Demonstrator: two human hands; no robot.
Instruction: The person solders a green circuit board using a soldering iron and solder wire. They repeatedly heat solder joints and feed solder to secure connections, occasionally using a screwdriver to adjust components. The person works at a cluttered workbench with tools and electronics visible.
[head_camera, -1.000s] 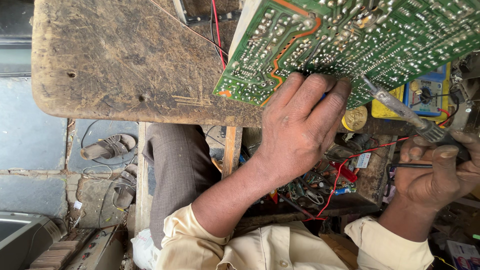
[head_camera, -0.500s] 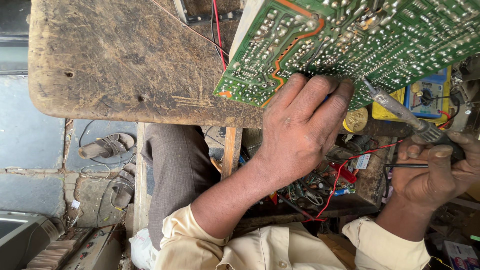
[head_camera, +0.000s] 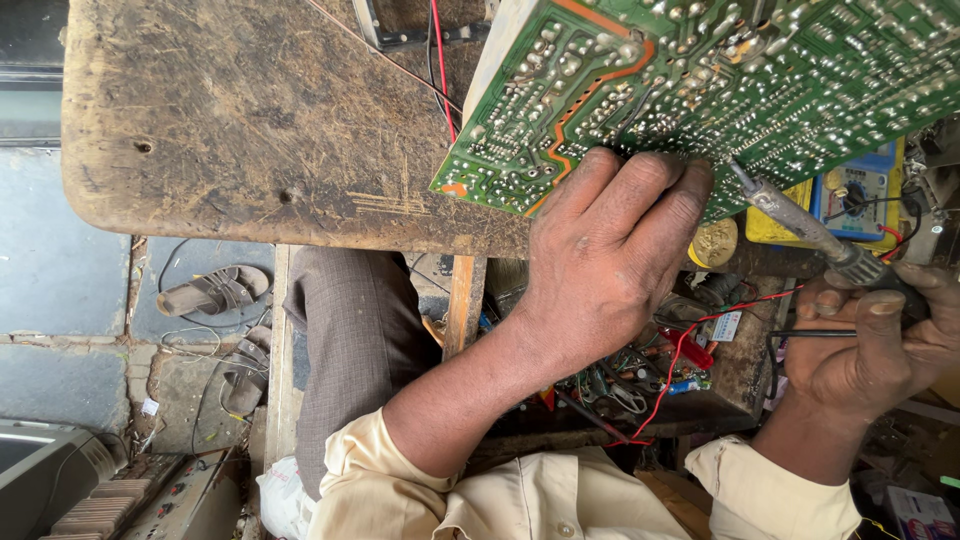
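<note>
I am logging: wooden bench (head_camera: 250, 150); green circuit board (head_camera: 760, 80) lying tilted on it — left hand (head_camera: 600, 270) pressing its near edge, fingers together; right hand (head_camera: 870, 350) clamping the soldering iron (head_camera: 800, 225), tip slanting up-left, touching the board.

**What you cannot see in this view**

Your circuit board (head_camera: 720, 90) runs off the top and right edges; its component side faces away. Your left hand (head_camera: 600, 270) covers the board's lower edge beneath its fingertips. The soldering iron (head_camera: 800, 225) handle vanishes inside your right hand (head_camera: 870, 345), and that hand is clipped at the right edge. The yellow meter (head_camera: 850, 200) sits half hidden behind board and iron; its dial markings are too small to read.
</note>
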